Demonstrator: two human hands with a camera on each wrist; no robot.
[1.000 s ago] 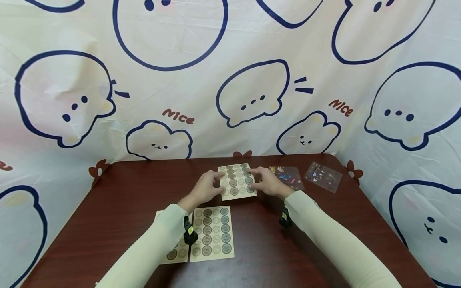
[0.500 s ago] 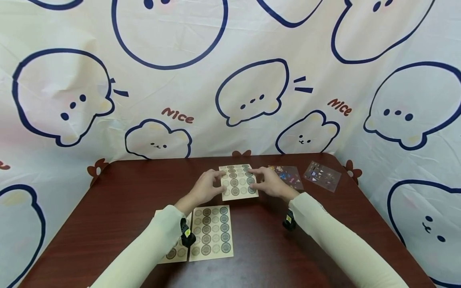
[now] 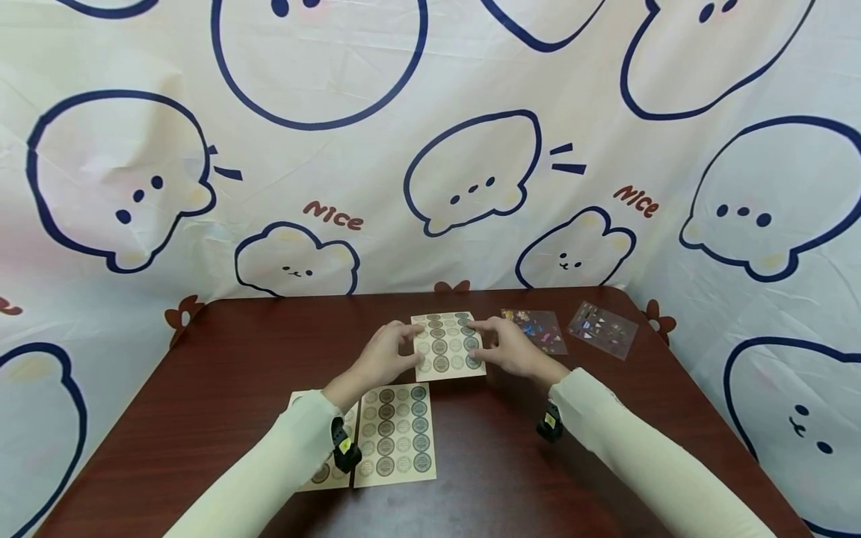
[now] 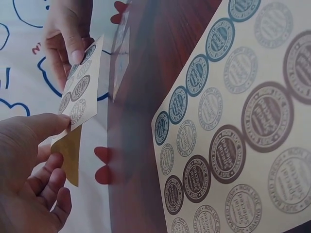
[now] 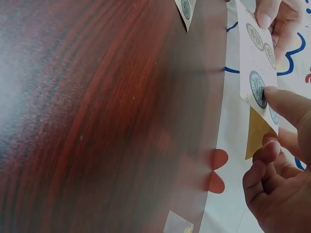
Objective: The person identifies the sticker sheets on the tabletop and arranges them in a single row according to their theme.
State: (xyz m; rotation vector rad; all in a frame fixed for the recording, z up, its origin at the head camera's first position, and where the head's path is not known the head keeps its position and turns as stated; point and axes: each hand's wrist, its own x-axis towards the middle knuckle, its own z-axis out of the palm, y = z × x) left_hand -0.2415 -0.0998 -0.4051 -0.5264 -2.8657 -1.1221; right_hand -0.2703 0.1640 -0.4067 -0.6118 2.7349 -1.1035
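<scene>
From the head, a sticker sheet point(image 3: 448, 347) is held above the table point(image 3: 498, 478), the left hand point(image 3: 382, 355) pinching it at nine o'clock, the right hand point(image 3: 514, 348) at three; two flat sheets point(image 3: 395, 435) lie toward seven and eight (one partly under a sleeve point(image 3: 252, 471)), clear sheets point(image 3: 538, 330) near three. The left wrist view shows left fingers clamped on its edge; the right wrist view, right fingers likewise, toward two.

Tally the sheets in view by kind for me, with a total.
Cream sheets of round seal stickers: 3 (one pinched between left hand and right hand)
Transparent printed sheets: 2
Total: 5, not counting the gold-brown piece under the held sheet, possibly its back
</scene>
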